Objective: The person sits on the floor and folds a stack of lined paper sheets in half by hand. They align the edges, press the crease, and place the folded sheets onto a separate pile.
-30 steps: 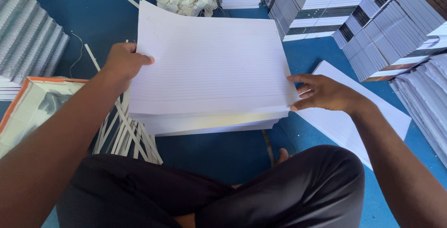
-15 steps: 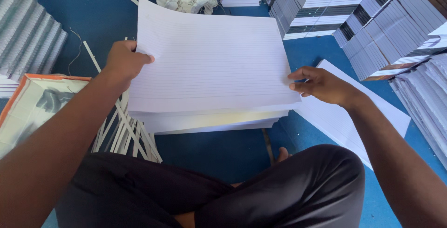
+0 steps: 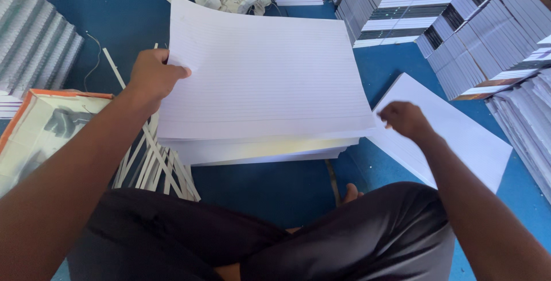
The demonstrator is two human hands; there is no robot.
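A stack of ruled sheets point(image 3: 258, 109) is being kept on the blue floor point(image 3: 275, 183), directly ahead of the crossed legs point(image 3: 275, 235). The stack's left edge is being gripped by the left hand point(image 3: 154, 75); the thumb is being laid on the top sheet while the other fingers are being curled under the edge. The right hand point(image 3: 404, 119) is being held just beside the stack's lower right corner, apart from the paper; its fingers are blurred, so whether they are spread or pressed together cannot be told. A single white sheet point(image 3: 453, 132) is being seen to the right of the stack, beneath that hand. Paper strips point(image 3: 155, 166) are lying left of the stack.
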